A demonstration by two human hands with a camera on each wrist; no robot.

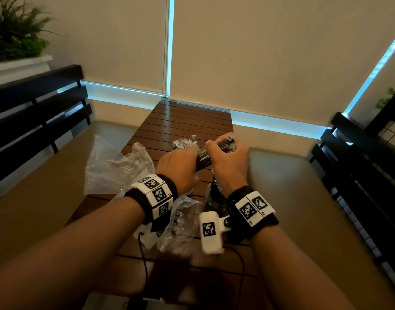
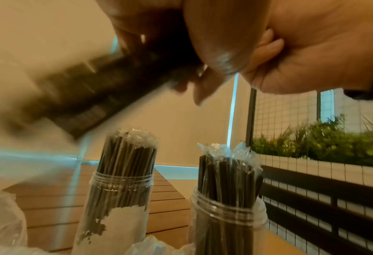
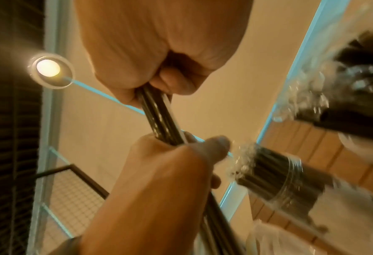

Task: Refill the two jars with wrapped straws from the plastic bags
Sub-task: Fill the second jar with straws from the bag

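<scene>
Together the left hand (image 1: 179,167) and right hand (image 1: 229,159) close round one bundle (image 1: 204,158) of dark wrapped straws, held level above the table (image 1: 187,121), each fist curled on its own end. My reading is that the two-handed hold squares the bundle up so the straws can go down into a jar as one bunch instead of splaying. From the right wrist, that hand's fingers (image 3: 174,81) wrap the upper stretch while the left fist grips lower down. In the left wrist view both jars stand upright just beneath the hands and near each other: the left jar (image 2: 117,188) at about 6 o'clock and the right jar (image 2: 229,205) at about 5 o'clock. Both already look packed, with film tips bristling well above the rims, so room is tight and the standing straws are themselves the main obstacle; new ones would likely have to be worked in at the edge of a mouth. In the head view, one crumpled bag (image 1: 116,166) lies at 9 o'clock of the hands, overhanging the table edge, and a second bag (image 1: 181,222), with some straws showing inside, sits at 6 o'clock between the wrists, close to a jar base. Camera cables (image 1: 236,258) trail at the near edge. Benches (image 1: 35,104) flank the table, and a planter (image 1: 17,63) sits at 10 o'clock, well apart.
</scene>
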